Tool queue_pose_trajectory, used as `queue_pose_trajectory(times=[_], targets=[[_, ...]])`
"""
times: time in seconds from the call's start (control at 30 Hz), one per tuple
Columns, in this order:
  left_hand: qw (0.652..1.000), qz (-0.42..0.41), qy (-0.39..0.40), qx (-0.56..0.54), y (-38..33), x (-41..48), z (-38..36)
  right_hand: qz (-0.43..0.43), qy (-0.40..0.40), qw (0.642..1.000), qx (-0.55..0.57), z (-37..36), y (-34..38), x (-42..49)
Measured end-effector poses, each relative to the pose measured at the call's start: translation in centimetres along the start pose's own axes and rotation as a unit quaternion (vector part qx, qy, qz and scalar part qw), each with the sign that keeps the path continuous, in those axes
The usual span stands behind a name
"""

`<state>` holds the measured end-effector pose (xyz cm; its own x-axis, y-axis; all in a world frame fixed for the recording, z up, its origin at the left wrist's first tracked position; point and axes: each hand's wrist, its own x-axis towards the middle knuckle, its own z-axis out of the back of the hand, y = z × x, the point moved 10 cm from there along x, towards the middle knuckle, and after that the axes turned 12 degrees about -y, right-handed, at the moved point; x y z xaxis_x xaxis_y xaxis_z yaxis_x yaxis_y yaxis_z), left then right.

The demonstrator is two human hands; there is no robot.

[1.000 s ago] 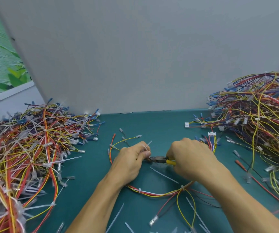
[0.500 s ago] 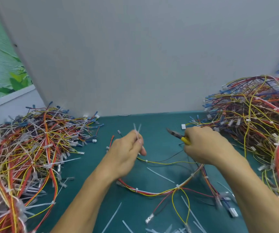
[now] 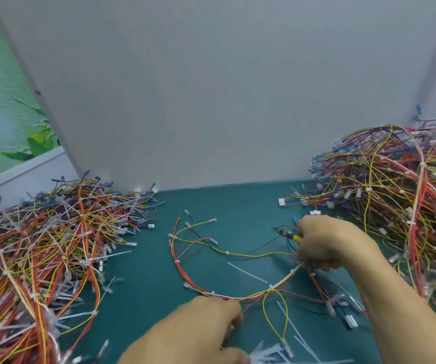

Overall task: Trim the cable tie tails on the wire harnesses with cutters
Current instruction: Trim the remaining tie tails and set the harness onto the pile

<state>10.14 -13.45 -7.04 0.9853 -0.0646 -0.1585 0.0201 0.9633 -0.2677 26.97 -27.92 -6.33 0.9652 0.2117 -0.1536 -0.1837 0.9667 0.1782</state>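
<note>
Working on one wire harness (image 3: 238, 295) at the moment, spread in a loose loop across the middle of the bench (image 3: 146, 285). Gripping the yellow-handled cutters (image 3: 286, 233) in the right hand (image 3: 327, 243), fingers wrapped round the handles, nose pointing left and clear of the wires. Also seems to be catching the right end of the harness under that same hand. Got the left hand (image 3: 198, 327) down by the near edge, over the lowest bit of the loop, fingers curled. Too blurry to say whether pinching a wire or just resting there.

Progress-wise, judging this harness as basically finished: can't spot any long tails on its ties, only short white nubs. Plenty of snipped tails (image 3: 247, 271) lying loose on the bench, with more scattered along the near edge.

Overall, guessing somewhere around halfway. Big left heap (image 3: 41, 258) along the left edge, bristling with long white tails, so presumably untrimmed and waiting. Similar right heap (image 3: 395, 206) at the right edge with short tidy ties, so probably the done stack. Likely next: chuck this harness over to the right, grab a fresh one from the left. Loads left to get through either way.
</note>
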Motion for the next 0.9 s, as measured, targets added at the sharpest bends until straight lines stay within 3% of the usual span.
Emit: queue_pose_trajectory(times=[0.23, 0.33, 0.43, 0.53, 0.6, 0.73, 0.8, 0.9], targets=[[0.988, -0.047, -0.145, 0.037, 0.3, 2.7, 2.6, -0.041, -0.061, 0.997, 0.0, 0.5, -1.4, 0.9], [0.987, -0.041, -0.158, 0.012, 0.5, 4.8, 1.5, -0.036, -0.072, 0.996, 0.035, 0.4, -1.4, 1.2], [0.982, -0.06, -0.165, -0.074, -0.3, 6.4, 0.9, -0.008, -0.127, 0.983, 0.132, 1.7, -0.9, 1.5], [0.959, -0.067, -0.162, -0.223, -0.7, 7.6, 1.0, 0.031, -0.233, 0.931, 0.277, 4.8, 0.1, 1.1], [0.925, -0.055, -0.16, -0.339, -0.9, 8.4, 1.5, 0.051, -0.262, 0.873, 0.409, 6.3, 0.8, 0.4], [0.798, 0.024, -0.156, -0.581, -0.2, 9.8, 1.5, 0.084, -0.239, 0.78, 0.572, 7.0, 3.2, -0.8], [0.746, 0.065, -0.175, -0.639, 0.7, 10.1, 1.4, 0.097, -0.252, 0.758, 0.594, 7.5, 3.8, -1.3], [0.688, 0.094, -0.198, -0.692, 1.8, 10.3, 1.6, 0.073, -0.365, 0.77, 0.518, 9.2, 2.3, -2.1]])
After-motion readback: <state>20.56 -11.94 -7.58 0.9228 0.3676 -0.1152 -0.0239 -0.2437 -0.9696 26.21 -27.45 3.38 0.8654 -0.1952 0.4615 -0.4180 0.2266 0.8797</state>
